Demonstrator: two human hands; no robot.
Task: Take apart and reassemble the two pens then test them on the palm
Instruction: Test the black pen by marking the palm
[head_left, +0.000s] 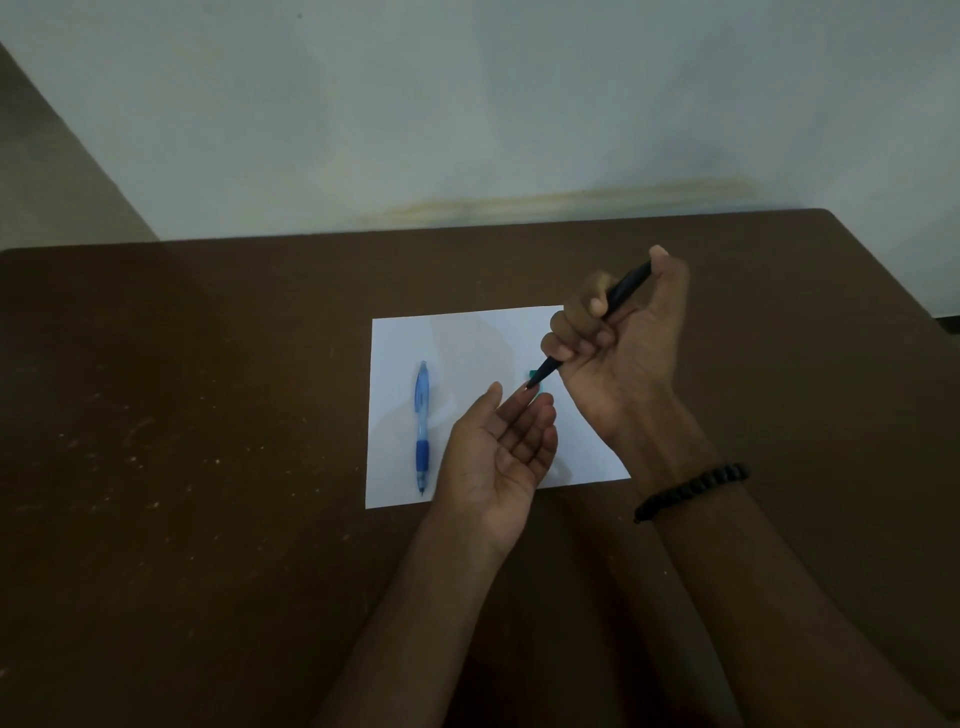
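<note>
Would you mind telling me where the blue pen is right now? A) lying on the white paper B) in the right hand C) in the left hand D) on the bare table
A: the blue pen lies on the white paper, untouched by either hand.

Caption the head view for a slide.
Right hand aims a black pen at the open left palm; blue pen lies on paper.

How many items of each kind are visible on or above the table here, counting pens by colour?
Blue pen, lying on the paper: 1
Black pen, held in the right hand above the open left hand: 1
White paper sheet: 1
Small teal piece on the paper, mostly hidden: 1
Black bracelet: 1
Total: 5
</note>
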